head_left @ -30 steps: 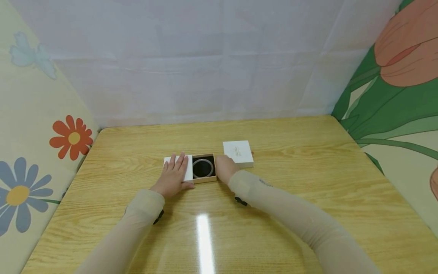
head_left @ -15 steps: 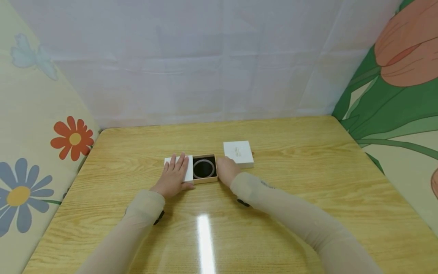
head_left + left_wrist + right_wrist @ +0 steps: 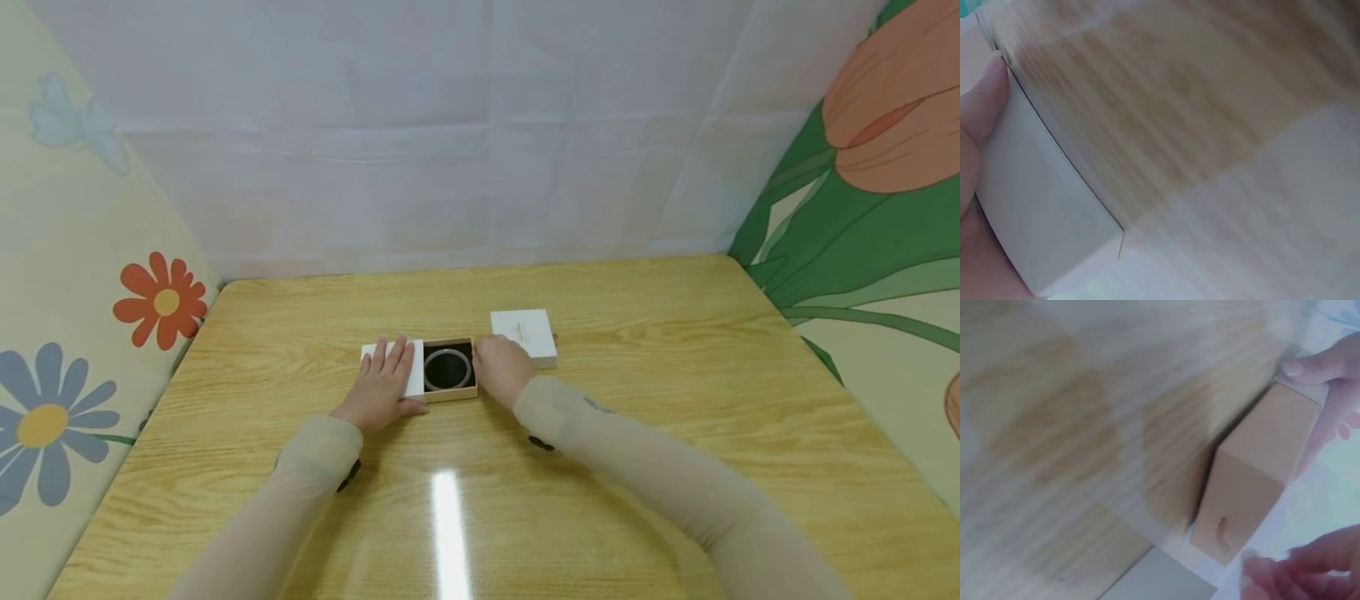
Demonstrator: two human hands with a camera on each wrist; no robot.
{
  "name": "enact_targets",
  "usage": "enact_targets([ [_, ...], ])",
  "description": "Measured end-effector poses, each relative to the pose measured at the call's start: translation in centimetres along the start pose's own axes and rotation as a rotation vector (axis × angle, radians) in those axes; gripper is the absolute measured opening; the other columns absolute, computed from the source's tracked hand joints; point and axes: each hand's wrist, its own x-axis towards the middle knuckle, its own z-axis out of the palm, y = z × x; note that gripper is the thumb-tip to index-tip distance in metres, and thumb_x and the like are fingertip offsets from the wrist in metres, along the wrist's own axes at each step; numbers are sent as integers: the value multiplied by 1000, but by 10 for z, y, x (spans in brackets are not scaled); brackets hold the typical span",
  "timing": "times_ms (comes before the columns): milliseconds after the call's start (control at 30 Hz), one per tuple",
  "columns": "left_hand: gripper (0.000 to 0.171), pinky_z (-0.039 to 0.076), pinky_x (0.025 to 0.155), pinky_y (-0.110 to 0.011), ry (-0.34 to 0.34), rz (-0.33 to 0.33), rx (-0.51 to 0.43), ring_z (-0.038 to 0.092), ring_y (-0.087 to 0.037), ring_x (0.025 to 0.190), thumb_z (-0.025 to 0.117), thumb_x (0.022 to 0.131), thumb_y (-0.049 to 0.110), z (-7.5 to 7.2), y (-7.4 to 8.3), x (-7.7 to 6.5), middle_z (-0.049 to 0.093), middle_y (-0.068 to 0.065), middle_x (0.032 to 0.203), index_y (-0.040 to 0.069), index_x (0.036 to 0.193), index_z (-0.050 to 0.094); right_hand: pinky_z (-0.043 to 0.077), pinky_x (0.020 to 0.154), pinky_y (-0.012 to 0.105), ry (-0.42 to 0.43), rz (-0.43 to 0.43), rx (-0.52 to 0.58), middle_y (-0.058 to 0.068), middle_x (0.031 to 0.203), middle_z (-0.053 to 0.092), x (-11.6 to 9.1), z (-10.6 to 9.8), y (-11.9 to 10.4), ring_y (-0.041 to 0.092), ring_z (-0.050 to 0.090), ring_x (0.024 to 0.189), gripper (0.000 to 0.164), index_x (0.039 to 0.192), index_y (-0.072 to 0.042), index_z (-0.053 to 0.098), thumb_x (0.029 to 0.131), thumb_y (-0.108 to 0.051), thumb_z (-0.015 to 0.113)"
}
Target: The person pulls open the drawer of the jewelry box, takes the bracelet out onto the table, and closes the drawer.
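A white drawer-style gift box (image 3: pixel 415 377) lies on the table in the head view. Its brown-rimmed drawer (image 3: pixel 452 397) is slid out to the right and shows a black lining. A pale ring-shaped bangle (image 3: pixel 427 377) rests inside. My left hand (image 3: pixel 378 387) presses on the white sleeve with straight, spread fingers, its thumb along the front side. At the drawer's right end is my right hand (image 3: pixel 502 367), fingers curled. In the right wrist view, the right fingers (image 3: pixel 1266 575) are beside a small brown pull tab (image 3: pixel 1222 534) on the drawer's end face, apart from it.
Just behind my right hand sits a second white box (image 3: pixel 531 329) with small gold lettering. The wooden table (image 3: pixel 675 375) meets a white cloth backdrop (image 3: pixel 487 167). Flower-patterned panels flank both sides.
The drawer has slid very slightly to the right. My right hand has shifted a little right, away from the drawer's end. The left hand stays in place.
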Motion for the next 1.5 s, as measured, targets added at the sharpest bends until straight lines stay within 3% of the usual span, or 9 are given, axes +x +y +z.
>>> enact_targets([
  [133, 92, 7, 110, -65, -2, -5, 7, -2, -51, 142, 66, 92, 36, 1, -2, 1, 5, -31, 157, -13, 150, 13, 54, 74, 33, 25, -101, -56, 12, 90, 66, 6, 0, -6, 23, 63, 84, 13, 97, 1, 70, 96, -7, 60],
  [333, 93, 5, 111, -65, -15, -5, -5, -5, -50, 142, 65, 92, 37, 0, -2, 1, 3, -29, 157, -11, 150, 11, 50, 78, 35, 9, -207, -176, 11, 87, 63, 17, 6, -11, 25, 59, 85, 12, 92, 1, 70, 94, -8, 64],
  [867, 94, 6, 110, -65, -3, 4, -7, -4, -49, 142, 66, 92, 38, 8, -5, 4, 4, -29, 157, -11, 151, 12, 54, 78, 39, -121, -90, -337, 10, 87, 71, 36, 17, -17, 27, 66, 87, 18, 87, -5, 74, 95, -2, 58],
  [1133, 93, 4, 111, -63, -23, -11, -10, -6, -48, 143, 65, 92, 37, 3, -1, 3, 2, -28, 158, -10, 151, 10, 55, 70, 40, -115, 10, -235, 11, 85, 70, 38, 16, -18, 28, 66, 82, 16, 87, -3, 72, 93, -4, 57],
  [1333, 92, 3, 111, -63, -20, -5, -26, -5, -50, 142, 65, 93, 35, -1, 2, 2, 2, -29, 157, -11, 150, 11, 45, 54, 32, -160, 128, 23, 5, 67, 56, 38, 5, -18, 19, 52, 60, 21, 69, -6, 56, 89, -1, 57],
  [1500, 94, 4, 111, -63, -18, -14, -6, -6, -49, 142, 65, 92, 38, 1, -2, 1, 2, -28, 158, -11, 151, 10, 36, 47, 26, -200, 192, 183, 2, 59, 44, 39, -2, -18, 14, 41, 49, 29, 63, -10, 45, 90, -1, 55],
])
